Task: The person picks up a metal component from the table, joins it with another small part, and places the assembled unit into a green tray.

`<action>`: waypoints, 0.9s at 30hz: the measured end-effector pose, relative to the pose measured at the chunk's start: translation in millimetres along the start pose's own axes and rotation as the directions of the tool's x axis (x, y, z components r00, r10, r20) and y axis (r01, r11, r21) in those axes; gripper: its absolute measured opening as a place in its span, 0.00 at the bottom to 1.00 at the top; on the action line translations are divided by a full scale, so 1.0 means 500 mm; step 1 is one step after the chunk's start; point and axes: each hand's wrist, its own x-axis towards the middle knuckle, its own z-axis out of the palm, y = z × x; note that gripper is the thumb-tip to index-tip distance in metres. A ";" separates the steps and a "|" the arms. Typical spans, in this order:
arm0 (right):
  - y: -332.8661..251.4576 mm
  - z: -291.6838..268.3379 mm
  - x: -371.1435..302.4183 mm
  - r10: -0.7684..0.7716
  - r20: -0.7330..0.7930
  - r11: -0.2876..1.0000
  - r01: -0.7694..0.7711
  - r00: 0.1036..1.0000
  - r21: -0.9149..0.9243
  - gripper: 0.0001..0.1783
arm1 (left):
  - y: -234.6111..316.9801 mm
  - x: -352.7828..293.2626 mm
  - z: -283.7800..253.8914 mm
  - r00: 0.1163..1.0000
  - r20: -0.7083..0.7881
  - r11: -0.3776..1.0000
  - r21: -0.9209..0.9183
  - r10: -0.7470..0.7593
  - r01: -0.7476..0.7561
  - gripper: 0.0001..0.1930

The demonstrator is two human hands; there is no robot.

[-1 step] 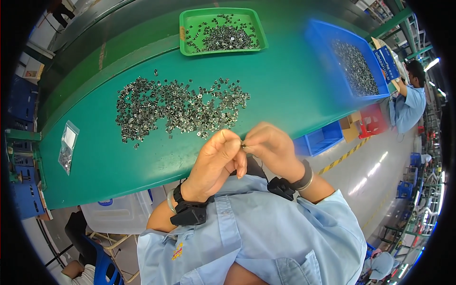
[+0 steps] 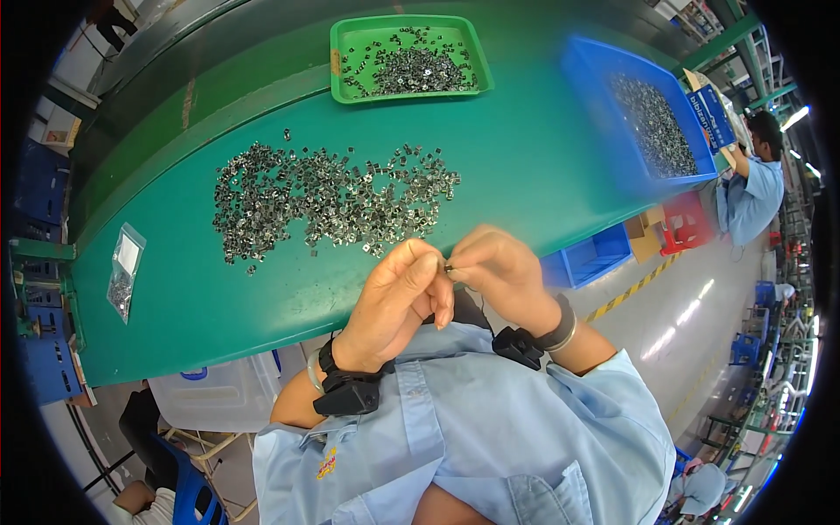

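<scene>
Fingertip to fingertip, my left hand (image 2: 395, 302) and my right hand (image 2: 505, 276) meet over the table's front edge. Between them they pinch a small metal part (image 2: 448, 269), dark with a brassy tint, mostly covered by the fingers. The thumb and index finger of each hand are pressed together, and the left hand's other fingers curl below. Just beyond my hands, a loose pile of small square metal parts (image 2: 337, 197), silver and black, spreads over the green tabletop (image 2: 262, 306). Farther back, a green tray (image 2: 411, 97) holds more of these parts.
At the right stands a blue bin (image 2: 604, 114) full of small metal pieces. A clear plastic bag (image 2: 125, 271) lies at the left. Another blue bin (image 2: 595, 255) sits below the table's right edge, near a red stool (image 2: 687, 223). A co-worker (image 2: 757, 188) is at the far right.
</scene>
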 end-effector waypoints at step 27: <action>0.064 -0.089 0.120 0.241 0.052 0.703 -0.138 0.969 -0.697 0.09 | 0.006 0.004 -0.040 0.997 0.060 0.999 -0.018 -0.050 0.051 0.08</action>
